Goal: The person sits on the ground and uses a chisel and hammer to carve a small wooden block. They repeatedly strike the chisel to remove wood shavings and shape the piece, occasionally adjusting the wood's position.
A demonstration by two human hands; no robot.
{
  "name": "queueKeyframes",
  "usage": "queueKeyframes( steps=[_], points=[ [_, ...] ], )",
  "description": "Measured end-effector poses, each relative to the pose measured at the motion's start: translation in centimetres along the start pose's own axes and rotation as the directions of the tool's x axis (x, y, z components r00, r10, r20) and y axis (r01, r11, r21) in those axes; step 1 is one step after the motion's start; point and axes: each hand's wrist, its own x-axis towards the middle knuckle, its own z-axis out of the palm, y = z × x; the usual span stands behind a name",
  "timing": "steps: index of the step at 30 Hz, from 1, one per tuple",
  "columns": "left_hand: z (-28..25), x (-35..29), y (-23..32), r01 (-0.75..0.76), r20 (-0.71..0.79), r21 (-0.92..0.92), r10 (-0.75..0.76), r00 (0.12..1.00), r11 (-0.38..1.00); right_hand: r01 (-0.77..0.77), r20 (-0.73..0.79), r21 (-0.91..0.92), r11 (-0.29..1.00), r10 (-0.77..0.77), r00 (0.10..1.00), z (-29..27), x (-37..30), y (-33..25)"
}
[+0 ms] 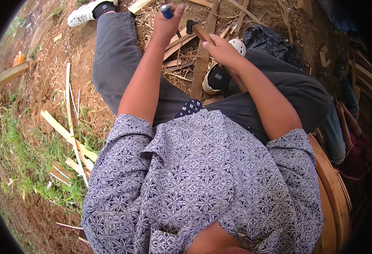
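Grasping the chisel, the left hand has the hammer just to its right, clasped by the right hand; poor aim could land a glancing blow on the left hand instead.

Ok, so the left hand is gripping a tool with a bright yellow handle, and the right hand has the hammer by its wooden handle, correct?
Not quite: the handle colour is wrong. The head view shows the left hand gripping a blue-handled tool. The right hand does have the hammer by its wooden handle.
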Motion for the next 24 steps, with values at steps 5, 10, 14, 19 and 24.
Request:
queueKeyframes(
  steps=[5,10,14,19,24],
  points=[
    [2.0,-0.9,2.4,-0.093,0.101,0.057,0.087,0.991,0.994,-0.006,0.006,0.024,1.0,0.006,1.0,-0.3,0.2,0.3],
    [2.1,-0.7,0.8,-0.104,0.104,0.113,0.092,0.99,0.988,0.015,-0.022,0.013,1.0,-0.015,1.0,0.0,-0.2,0.2],
    [1.9,-0.6,0.0,-0.1,0.092,0.095,0.092,0.992,0.99,0.002,-0.006,0.026,1.0,-0.001,1.0,0.0,-0.2,0.2],
    [2.1,-0.6,-0.3,-0.101,0.073,0.099,0.094,0.993,0.99,-0.014,0.009,0.047,0.999,0.013,1.0,-0.2,-0.3,-0.1],
    [2.2,-0.7,-0.2,-0.094,0.092,0.082,0.086,0.992,0.992,-0.017,0.004,0.036,0.999,0.017,1.0,-0.2,0.1,0.1]
  ],
)
